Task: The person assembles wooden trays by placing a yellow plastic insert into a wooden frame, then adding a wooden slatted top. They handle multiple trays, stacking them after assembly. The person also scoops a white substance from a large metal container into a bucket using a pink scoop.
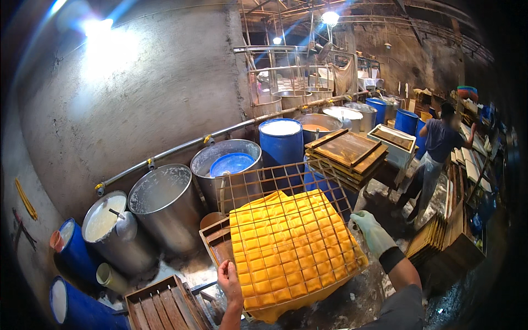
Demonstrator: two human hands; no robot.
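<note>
A thin brown lattice grid (250, 184) lies tilted over a bright yellow, cloth-like covering (294, 242). Beneath the bars, the covering's surface bulges in rows of small squares, and its near edge hangs down. My left hand (230, 283), bare, is closed at the grid's near left edge; its grip is partly hidden. On the right, my right hand (375, 232) wears a pale glove with a dark cuff, its fingers closed on the grid's right edge. A wooden frame (212, 242) shows under the yellow covering at its left.
Metal vats (165, 201) and blue drums (280, 144) line the wall pipe (181, 149). Stacked wooden boards (347, 151) stand behind the grid. A slatted wooden crate (165, 308) sits at lower left. Another person (437, 143) works at far right, near upright wooden panels (429, 242). The floor looks wet.
</note>
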